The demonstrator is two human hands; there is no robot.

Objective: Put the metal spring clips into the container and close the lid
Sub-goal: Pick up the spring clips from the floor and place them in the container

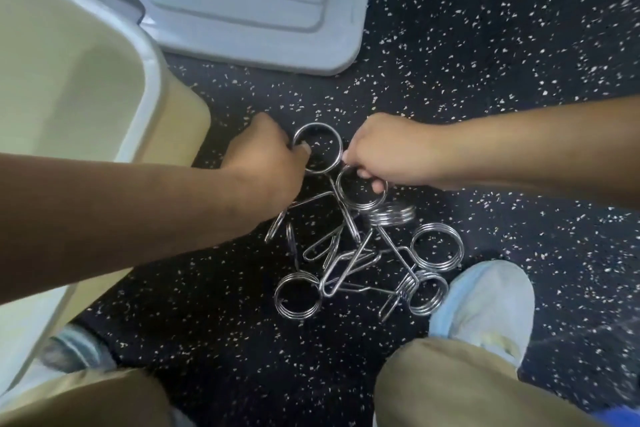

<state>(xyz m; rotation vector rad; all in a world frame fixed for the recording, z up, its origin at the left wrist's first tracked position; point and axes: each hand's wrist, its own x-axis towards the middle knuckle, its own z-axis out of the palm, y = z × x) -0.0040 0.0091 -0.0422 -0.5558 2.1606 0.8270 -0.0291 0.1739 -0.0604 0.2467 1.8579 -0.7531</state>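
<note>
Several shiny metal spring clips (367, 253) lie in a tangled pile on the dark speckled floor between my feet. My left hand (266, 163) grips the coil ring of one spring clip (320, 149) at the pile's far side. My right hand (391, 152) grips the ring of a second spring clip (360, 196) just beside it. The open cream container (152, 80) with a white rim stands at the left, close to my left hand. Its white lid (263, 10) lies flat on the floor beyond the pile.
My light shoes (485, 302) stand on either side of the pile, the right one touching the nearest clips. My knees in tan trousers (460, 388) fill the bottom edge. Black speckled floor (485, 62) stretches to the right.
</note>
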